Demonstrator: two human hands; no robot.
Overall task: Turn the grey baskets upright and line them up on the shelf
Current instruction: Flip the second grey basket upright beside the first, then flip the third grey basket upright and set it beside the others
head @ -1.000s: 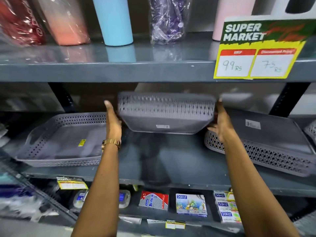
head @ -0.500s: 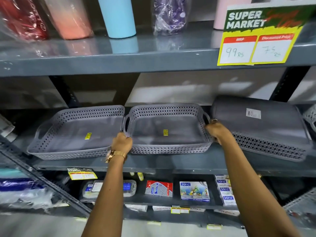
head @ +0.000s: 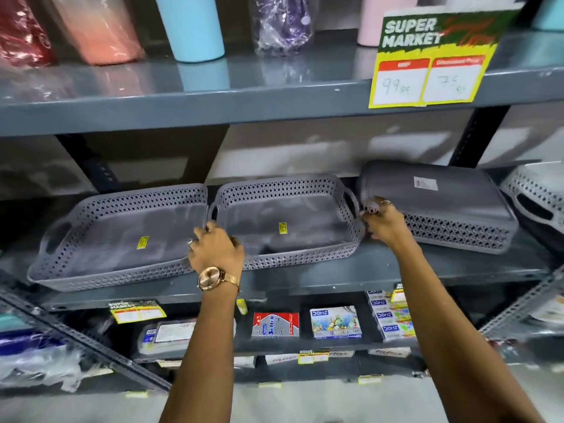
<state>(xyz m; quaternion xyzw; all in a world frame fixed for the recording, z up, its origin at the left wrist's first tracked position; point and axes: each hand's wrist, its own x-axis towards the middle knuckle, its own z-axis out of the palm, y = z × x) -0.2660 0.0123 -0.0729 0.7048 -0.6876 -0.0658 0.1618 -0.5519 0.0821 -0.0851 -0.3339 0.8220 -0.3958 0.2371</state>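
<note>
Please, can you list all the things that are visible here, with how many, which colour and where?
Upright baskets: two, grey, side by side on middle shelf.
Upside-down basket: one, grey, right of them.
White basket: one, far right edge, partly cut off.
Tumblers: several, red, peach, blue, purple, pink, top shelf.
Price sign: one, green and yellow, top shelf edge.
Stationery boxes: several, mixed colours, bottom shelf.
Watch: one, gold, left wrist.
Left hand: on front corner of the middle basket.
Right hand: at corner of upside-down basket.
</note>
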